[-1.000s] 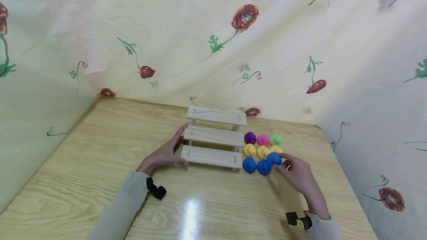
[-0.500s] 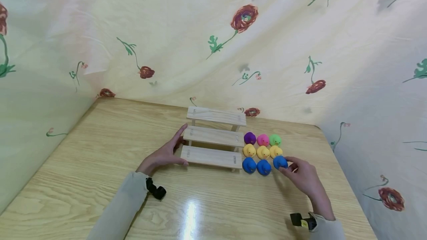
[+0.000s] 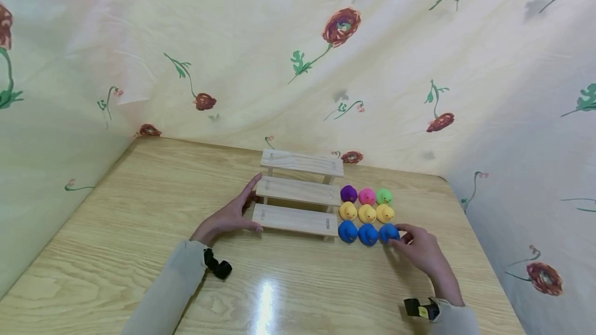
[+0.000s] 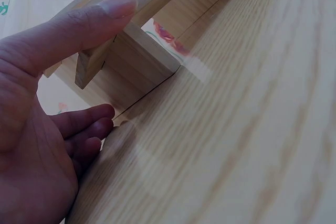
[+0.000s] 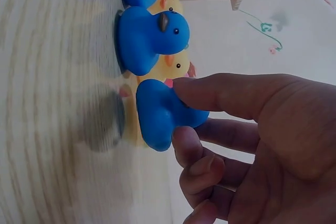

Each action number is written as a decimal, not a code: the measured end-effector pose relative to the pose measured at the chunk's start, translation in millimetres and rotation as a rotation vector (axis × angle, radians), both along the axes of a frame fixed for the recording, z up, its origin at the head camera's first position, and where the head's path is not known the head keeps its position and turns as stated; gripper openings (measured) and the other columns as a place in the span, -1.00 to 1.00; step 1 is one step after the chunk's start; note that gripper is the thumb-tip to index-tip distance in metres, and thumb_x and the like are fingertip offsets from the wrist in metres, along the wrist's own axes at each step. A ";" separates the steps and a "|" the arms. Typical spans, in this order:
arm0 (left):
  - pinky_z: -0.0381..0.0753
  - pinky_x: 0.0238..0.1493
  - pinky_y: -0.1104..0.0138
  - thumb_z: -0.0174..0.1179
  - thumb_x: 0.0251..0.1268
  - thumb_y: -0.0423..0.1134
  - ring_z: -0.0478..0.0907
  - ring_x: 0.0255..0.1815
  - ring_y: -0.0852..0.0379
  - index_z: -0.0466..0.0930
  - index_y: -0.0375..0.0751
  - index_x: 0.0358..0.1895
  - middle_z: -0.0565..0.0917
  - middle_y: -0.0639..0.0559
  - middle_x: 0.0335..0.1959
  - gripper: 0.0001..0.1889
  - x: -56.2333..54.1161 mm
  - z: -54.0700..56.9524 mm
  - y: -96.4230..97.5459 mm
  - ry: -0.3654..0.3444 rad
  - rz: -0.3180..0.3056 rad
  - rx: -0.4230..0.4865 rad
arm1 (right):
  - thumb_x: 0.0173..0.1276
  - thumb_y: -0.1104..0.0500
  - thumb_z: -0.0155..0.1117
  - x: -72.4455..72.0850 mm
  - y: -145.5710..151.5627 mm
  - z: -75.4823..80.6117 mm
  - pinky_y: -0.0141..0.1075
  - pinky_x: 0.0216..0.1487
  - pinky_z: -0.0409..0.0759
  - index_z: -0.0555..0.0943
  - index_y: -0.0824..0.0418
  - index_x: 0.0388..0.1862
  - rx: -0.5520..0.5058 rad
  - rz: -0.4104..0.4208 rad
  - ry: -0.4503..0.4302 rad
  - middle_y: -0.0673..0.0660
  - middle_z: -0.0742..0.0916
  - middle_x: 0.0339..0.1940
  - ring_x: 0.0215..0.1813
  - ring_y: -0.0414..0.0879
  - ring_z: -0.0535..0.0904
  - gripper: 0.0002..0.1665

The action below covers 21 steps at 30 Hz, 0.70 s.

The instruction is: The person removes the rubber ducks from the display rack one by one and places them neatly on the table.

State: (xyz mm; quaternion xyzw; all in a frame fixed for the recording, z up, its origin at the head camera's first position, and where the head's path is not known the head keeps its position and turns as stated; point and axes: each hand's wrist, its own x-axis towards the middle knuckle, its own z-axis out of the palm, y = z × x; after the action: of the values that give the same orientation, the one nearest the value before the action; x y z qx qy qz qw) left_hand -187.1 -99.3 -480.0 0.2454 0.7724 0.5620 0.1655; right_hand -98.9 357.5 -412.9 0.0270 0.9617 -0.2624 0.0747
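Observation:
In the head view my right hand [image 3: 420,248] pinches a blue rubber duck [image 3: 387,231] at the right end of the front row. The right wrist view shows thumb and fingertips on this duck [image 5: 155,111], its base slightly off the table. Two more blue ducks [image 3: 368,234] sit to its left. Behind them is a row of three yellow ducks [image 3: 367,214], then a purple duck [image 3: 348,194], a pink duck [image 3: 367,196] and a green duck [image 3: 384,196]. My left hand [image 3: 228,216] spans the left end of a three-step wooden stand [image 3: 298,219], thumb and fingers spread.
The stand's steps rise toward the back, its right end close beside the ducks. A light wood-grain table [image 3: 298,283] lies beneath everything. Flower-patterned cloth [image 3: 261,66] hangs behind the table and along its left and right sides.
My right hand has carried the blue duck right, away from above the row's middle duck and the yellow one, then lowered it at the row's right end. The left hand has stayed put.

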 end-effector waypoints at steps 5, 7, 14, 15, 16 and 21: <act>-0.06 0.61 -0.22 0.57 -0.01 -0.21 -0.24 0.69 -0.24 -0.43 0.46 0.60 -0.36 -0.01 0.69 0.37 0.3 -0.1 -0.3 0.001 -0.002 -0.003 | 0.36 0.12 0.35 -0.9 1.2 -2.8 -0.36 -0.45 0.42 0.52 0.44 0.27 0.007 -0.009 -0.026 0.13 0.68 -0.35 -0.33 -0.09 0.49 -0.40; -0.06 0.61 -0.22 0.57 -0.01 -0.21 -0.21 0.68 -0.25 -0.43 0.47 0.60 -0.33 -0.05 0.69 0.37 0.5 -0.2 -0.2 -0.004 -0.003 0.000 | 0.35 0.13 0.35 -1.1 1.7 -3.9 -0.35 -0.44 0.41 0.52 0.44 0.27 0.008 -0.007 -0.033 0.13 0.67 -0.35 -0.33 -0.08 0.48 -0.40; -0.07 0.62 -0.21 0.58 -0.02 -0.20 -0.17 0.68 -0.25 -0.43 0.37 0.62 -0.30 -0.09 0.69 0.38 1.0 0.1 -0.4 -0.014 0.001 0.003 | 0.33 0.15 0.34 -0.4 2.1 -4.3 -0.36 -0.46 0.40 0.52 0.44 0.26 0.013 0.004 -0.037 0.12 0.66 -0.39 -0.37 -0.09 0.47 -0.40; -0.08 0.62 -0.21 0.58 -0.02 -0.20 -0.18 0.68 -0.25 -0.44 0.36 0.62 -0.31 -0.08 0.69 0.38 1.0 0.1 -0.3 -0.013 0.001 0.002 | 0.33 0.15 0.34 -0.3 2.0 -4.0 -0.36 -0.46 0.40 0.52 0.44 0.26 0.013 0.002 -0.039 0.12 0.66 -0.39 -0.37 -0.09 0.47 -0.40; -0.08 0.62 -0.22 0.58 -0.02 -0.20 -0.20 0.68 -0.25 -0.44 0.35 0.62 -0.33 -0.06 0.69 0.38 1.0 0.1 -0.4 -0.011 0.002 0.001 | 0.32 0.15 0.34 -0.2 1.9 -3.8 -0.36 -0.46 0.40 0.52 0.44 0.26 0.014 0.000 -0.042 0.12 0.66 -0.39 -0.37 -0.09 0.47 -0.40; -0.09 0.61 -0.23 0.58 -0.03 -0.18 -0.24 0.69 -0.25 -0.44 0.33 0.62 -0.36 -0.01 0.69 0.38 0.7 -0.4 -0.1 -0.006 0.001 0.002 | 0.33 0.15 0.34 -0.7 2.2 -3.5 -0.35 -0.46 0.41 0.51 0.43 0.27 0.015 -0.007 -0.053 0.12 0.66 -0.39 -0.37 -0.08 0.47 -0.40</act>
State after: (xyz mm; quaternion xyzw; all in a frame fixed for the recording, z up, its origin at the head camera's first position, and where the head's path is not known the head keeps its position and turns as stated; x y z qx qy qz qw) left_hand -186.4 -99.4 -480.5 0.2434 0.7716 0.5634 0.1672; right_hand -99.6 359.7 -416.4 0.0381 0.9613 -0.2545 0.0989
